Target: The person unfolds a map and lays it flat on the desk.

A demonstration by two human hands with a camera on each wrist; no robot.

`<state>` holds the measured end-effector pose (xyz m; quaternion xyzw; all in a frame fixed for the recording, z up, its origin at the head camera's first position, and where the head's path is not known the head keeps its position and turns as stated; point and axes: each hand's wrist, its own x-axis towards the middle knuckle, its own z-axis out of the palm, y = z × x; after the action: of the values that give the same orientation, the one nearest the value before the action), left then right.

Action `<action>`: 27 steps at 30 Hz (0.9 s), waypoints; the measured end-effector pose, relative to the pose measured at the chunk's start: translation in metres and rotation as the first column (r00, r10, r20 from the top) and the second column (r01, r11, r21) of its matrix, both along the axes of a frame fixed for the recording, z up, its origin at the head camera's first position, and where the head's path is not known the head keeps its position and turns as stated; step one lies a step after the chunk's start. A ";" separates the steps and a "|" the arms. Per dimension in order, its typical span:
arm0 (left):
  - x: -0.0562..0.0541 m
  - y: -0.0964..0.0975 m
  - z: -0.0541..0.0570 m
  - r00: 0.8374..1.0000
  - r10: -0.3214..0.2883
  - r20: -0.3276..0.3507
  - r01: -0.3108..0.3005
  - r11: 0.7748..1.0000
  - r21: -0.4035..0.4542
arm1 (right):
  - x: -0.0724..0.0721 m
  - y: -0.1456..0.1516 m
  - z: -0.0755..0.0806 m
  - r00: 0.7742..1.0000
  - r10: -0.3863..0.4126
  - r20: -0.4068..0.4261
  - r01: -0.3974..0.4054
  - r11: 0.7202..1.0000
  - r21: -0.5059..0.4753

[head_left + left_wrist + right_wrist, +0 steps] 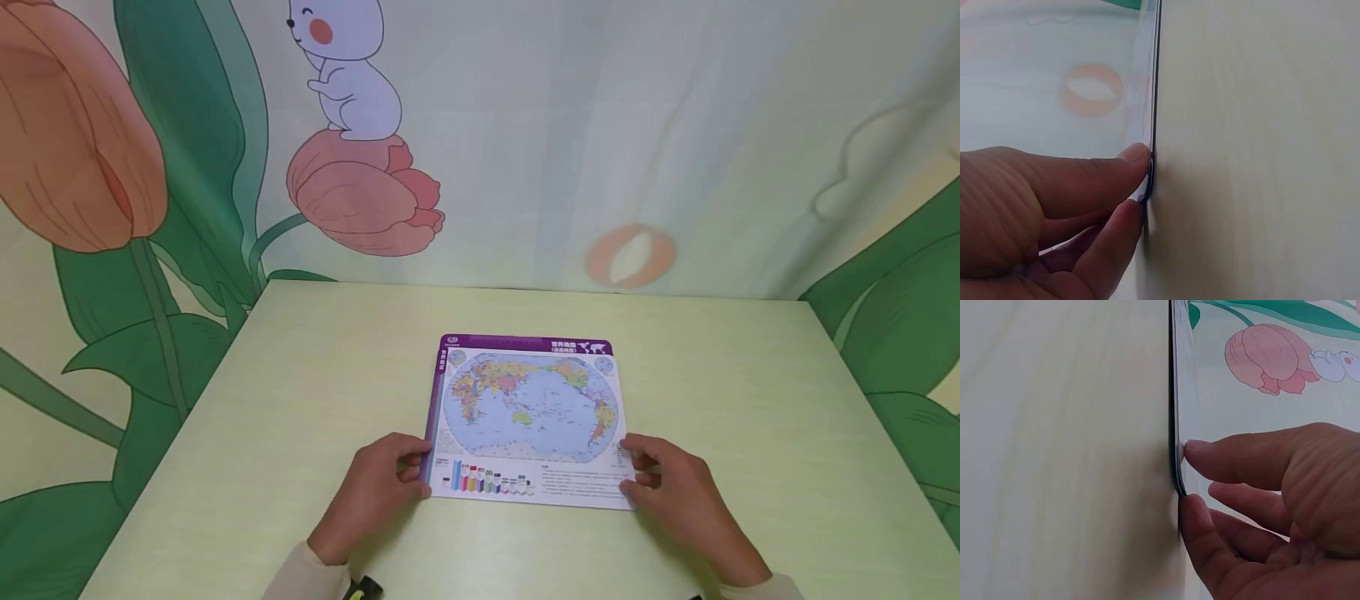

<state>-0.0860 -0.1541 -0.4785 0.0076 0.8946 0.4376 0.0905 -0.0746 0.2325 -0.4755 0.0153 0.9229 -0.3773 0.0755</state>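
Note:
A thin rectangular world map board (531,408) with a purple top border and rounded corners lies on the pale table. My left hand (382,487) holds its left edge near the bottom corner, with thumb and bent finger at the rim. On the opposite side my right hand (675,496) grips the right edge in the same way. From the left wrist the map board (1154,81) appears edge-on, with fingertips (1138,153) against it by its curved corner. The right wrist view shows the board's other edge (1175,412) with two fingertips (1196,450) at it.
The table (300,383) is light wood and ends at a curtain (570,150) printed with tulips and a white animal (360,96). Green printed leaves (900,358) flank the table on the right. A dark band (363,588) sits at the left wrist.

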 end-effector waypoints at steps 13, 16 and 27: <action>-0.009 -0.009 -0.006 0.992 -0.125 -0.028 0.125 0.992 0.007 | 0.005 -0.009 0.000 0.997 -0.051 -0.059 0.054 0.997 0.056; -0.013 -0.012 -0.008 0.983 -0.180 -0.042 0.180 0.984 -0.002 | 0.005 -0.012 -0.002 0.996 -0.075 -0.052 0.079 0.994 0.075; -0.025 -0.018 -0.013 0.946 -0.321 -0.036 0.318 0.946 -0.058 | 0.010 -0.029 0.006 0.985 -0.168 -0.043 0.172 0.977 0.123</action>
<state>-0.1113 -0.1724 -0.4913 0.1600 0.8943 0.3936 0.1403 -0.0642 0.2039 -0.4697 0.0926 0.9413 -0.3235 0.0271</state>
